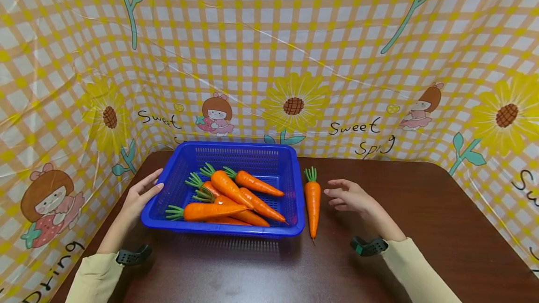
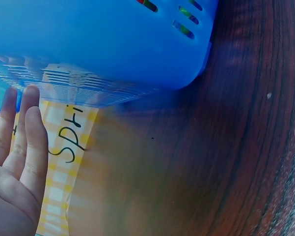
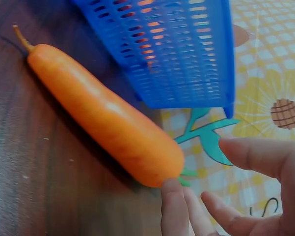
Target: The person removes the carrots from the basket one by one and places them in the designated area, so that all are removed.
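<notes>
A blue plastic basket point(image 1: 229, 230) with slotted walls stands on the table and holds several orange carrots point(image 1: 227, 186) with green tops. At its left side is my left hand point(image 1: 141, 195), fingers extended, fingertips right at the rim. In the left wrist view, three straight fingers point(image 2: 35, 132) reach up to the basket wall point(image 2: 113, 44). One loose carrot point(image 1: 312, 200) lies just right of the basket, green top toward the back. Close to that carrot's right side hovers my right hand point(image 1: 353, 198), its fingers spread and holding nothing. The right wrist view has fingertips overlapping the carrot's thick end point(image 3: 157, 162).
The dark brown wooden table point(image 1: 400, 186) extends to the right and in front of the basket. A yellow checked cloth point(image 1: 261, 50) with sunflowers and cartoon figures hangs around the back and both sides, close behind the basket. Each wrist wears a black band point(image 1: 368, 246).
</notes>
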Available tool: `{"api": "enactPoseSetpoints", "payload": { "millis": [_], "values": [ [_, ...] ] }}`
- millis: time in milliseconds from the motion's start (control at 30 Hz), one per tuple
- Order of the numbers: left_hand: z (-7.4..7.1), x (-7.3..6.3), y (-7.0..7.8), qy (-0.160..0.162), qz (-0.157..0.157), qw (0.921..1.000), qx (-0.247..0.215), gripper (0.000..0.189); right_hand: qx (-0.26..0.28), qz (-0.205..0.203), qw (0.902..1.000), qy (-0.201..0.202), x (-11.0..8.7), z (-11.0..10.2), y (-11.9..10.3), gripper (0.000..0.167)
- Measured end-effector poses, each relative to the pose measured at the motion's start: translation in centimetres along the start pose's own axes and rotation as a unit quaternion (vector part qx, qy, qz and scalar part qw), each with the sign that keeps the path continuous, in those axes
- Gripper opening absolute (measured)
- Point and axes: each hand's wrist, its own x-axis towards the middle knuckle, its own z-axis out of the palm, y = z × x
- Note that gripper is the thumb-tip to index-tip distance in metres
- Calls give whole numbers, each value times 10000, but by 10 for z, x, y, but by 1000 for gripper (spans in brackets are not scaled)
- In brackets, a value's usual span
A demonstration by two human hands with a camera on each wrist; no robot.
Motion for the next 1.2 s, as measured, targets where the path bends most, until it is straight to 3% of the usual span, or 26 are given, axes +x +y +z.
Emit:
{"api": "enactPoseSetpoints", "payload": {
  "millis": [267,567,933,1200],
  "values": [
    [0,0,0,-17,44,10000,-21,56,-136,-250,9996,31,-6,-6,-10,65],
    [0,-1,-1,-22,46,10000,-83,55,101,-899,9953,338,-13,-1,-22,58],
    [-1,-1,-3,2,70,9999,-101,55,-2,-1341,9877,807,-21,9,-39,53],
    [-1,0,-4,-43,154,9997,-157,53,-24,-1466,9855,851,-24,13,-56,54]
  ]
}}
